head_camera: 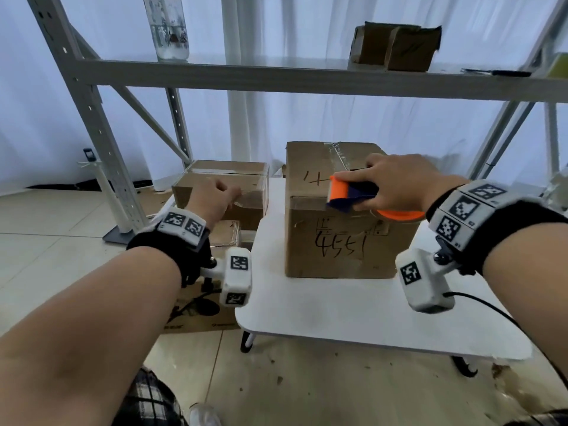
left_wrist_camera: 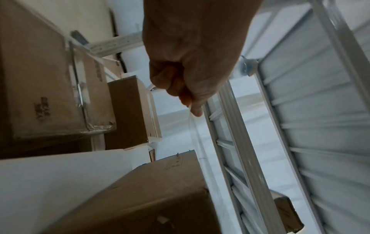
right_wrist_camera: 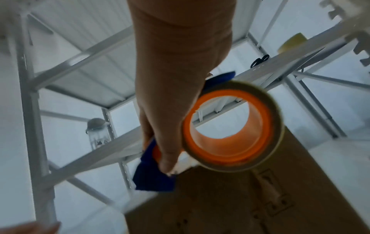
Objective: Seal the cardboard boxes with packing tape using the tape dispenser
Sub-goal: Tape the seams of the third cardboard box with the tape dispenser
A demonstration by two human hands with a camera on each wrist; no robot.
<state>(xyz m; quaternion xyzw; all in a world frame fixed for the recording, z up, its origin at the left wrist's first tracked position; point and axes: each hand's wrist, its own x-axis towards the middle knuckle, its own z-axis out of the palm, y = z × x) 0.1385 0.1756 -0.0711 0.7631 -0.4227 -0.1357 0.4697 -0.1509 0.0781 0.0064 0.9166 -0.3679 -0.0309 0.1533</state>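
A brown cardboard box (head_camera: pixel 338 238) marked "4551" stands on a low white table (head_camera: pixel 338 312). My right hand (head_camera: pixel 390 182) grips the orange and dark blue tape dispenser (head_camera: pixel 347 193) at the box's top front edge. The wrist view shows its tape roll (right_wrist_camera: pixel 232 126) just above the box (right_wrist_camera: pixel 240 205). My left hand (head_camera: pixel 221 193) hovers left of the box with curled fingers. It pinches the end of a clear tape strip (left_wrist_camera: pixel 193 126). That strip (right_wrist_camera: pixel 136 201) stretches from the dispenser towards the left hand.
Two more taped boxes (head_camera: pixel 221 182) sit left of the table, with flattened cardboard on the floor. A grey metal rack (head_camera: pixel 276 75) rises behind, its shelf carrying small boxes (head_camera: pixel 396 47), a jar (head_camera: pixel 169 26) and scissors (head_camera: pixel 498 72). A white stand (head_camera: pixel 113 207) is at left.
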